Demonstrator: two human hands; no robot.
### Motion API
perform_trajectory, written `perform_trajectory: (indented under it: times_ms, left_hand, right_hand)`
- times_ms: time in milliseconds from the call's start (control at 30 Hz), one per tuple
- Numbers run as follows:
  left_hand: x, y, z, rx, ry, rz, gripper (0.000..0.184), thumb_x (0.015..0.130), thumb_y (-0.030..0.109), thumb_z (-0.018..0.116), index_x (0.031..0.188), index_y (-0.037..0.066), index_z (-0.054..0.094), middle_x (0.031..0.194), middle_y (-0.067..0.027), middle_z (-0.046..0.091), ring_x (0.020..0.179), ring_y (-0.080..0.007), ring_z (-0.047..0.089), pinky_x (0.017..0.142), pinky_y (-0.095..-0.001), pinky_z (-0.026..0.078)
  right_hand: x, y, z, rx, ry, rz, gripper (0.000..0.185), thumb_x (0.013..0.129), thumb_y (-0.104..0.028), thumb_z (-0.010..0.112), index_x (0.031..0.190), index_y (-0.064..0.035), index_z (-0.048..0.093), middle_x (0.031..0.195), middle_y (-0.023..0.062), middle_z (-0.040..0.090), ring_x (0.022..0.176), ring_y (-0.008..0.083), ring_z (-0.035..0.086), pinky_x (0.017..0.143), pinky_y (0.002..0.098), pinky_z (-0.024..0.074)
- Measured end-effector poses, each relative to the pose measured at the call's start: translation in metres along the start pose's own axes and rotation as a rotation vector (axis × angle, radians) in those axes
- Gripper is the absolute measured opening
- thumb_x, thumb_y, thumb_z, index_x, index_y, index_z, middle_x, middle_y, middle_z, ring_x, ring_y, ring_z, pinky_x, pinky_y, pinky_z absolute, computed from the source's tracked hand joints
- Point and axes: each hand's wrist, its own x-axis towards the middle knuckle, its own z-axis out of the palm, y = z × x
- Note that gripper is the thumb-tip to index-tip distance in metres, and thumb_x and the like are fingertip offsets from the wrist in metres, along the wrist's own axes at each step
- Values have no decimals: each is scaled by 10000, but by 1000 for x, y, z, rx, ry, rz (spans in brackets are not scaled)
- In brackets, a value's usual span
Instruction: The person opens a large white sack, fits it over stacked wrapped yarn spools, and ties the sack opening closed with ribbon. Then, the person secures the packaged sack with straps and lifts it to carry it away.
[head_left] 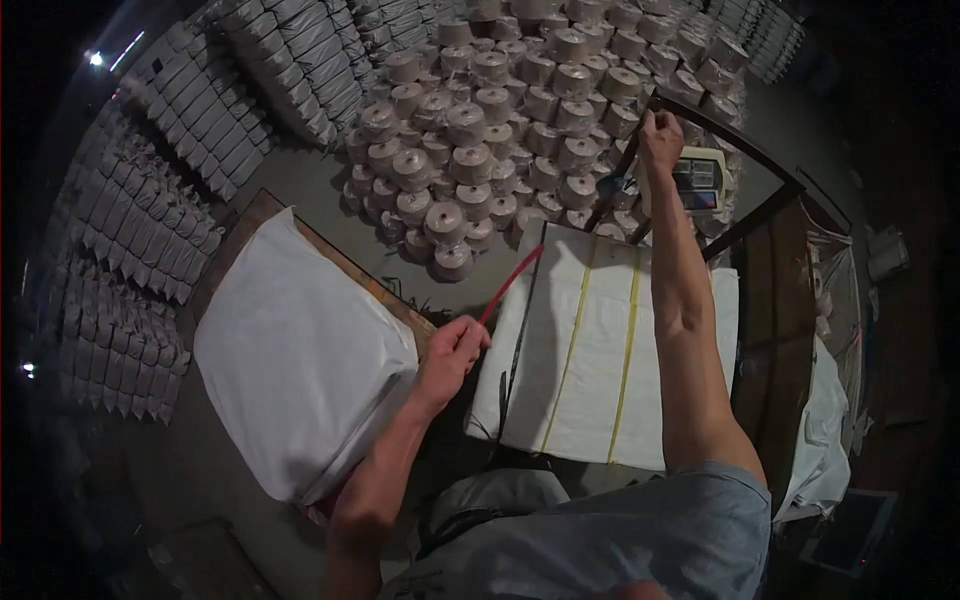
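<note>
A red strap runs from the closed fingers of my left hand up to the far left edge of a white woven sack bundle. Yellow and dark bands cross that bundle in front of me. My right arm reaches over the bundle, and my right hand is closed by the corner of a dark metal frame. What its fingers hold, if anything, is hidden. Just beside that hand is a pale weighing-scale display.
A second white-covered bundle rests on a wooden board at left. Wrapped yarn cones are piled on the floor ahead. Stacked white sacks line the left and back. Brown panels and white sheeting stand at right.
</note>
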Motion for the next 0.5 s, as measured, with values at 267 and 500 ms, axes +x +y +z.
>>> perform_trajectory:
  times_ms: [267, 500]
  left_hand:
    - [82, 22, 46, -80, -87, -23, 268, 1127, 285, 515, 986, 87, 626, 685, 122, 355, 570, -2, 273, 514, -204, 218]
    - [120, 31, 74, 23, -107, 173, 272, 1123, 289, 524, 1028, 78, 666, 689, 124, 342, 590, -5, 272, 527, -213, 220]
  right_hand:
    - [-174, -78, -114, 443, -956, 70, 92, 992, -8, 632, 1082, 0, 648, 838, 48, 681, 770, 106, 629, 683, 283, 522]
    - [-220, -116, -121, 297, -779, -198, 167, 940, 22, 662, 1101, -22, 670, 776, 89, 685, 640, 162, 620, 620, 305, 504]
